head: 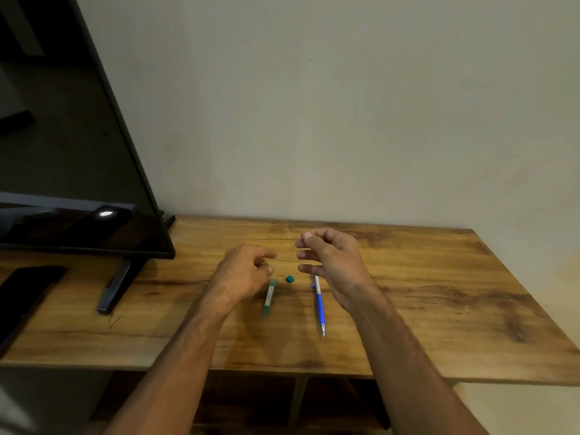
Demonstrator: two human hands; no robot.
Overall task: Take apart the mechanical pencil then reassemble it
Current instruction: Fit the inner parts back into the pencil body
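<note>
The blue and white mechanical pencil (319, 304) lies on the wooden table (439, 293), metal tip pointing toward me. To its left lies a slim green lead case (269, 297), with its small green cap (290, 279) loose beside it. My right hand (332, 262) hovers above the pencil's far end, and its thumb and forefinger pinch a thin pencil lead (292, 248). My left hand (243, 271) hovers just above the lead case's far end, fingers loosely curled, with nothing seen in it. Another thin lead (280, 275) seems to lie on the table next to the cap.
A large black screen (62, 152) leans at the left, and its stand foot (114, 287) rests on the table. A flat dark object (25, 287) lies at the far left. The wall runs along the table's back edge. Shelves show below the front edge.
</note>
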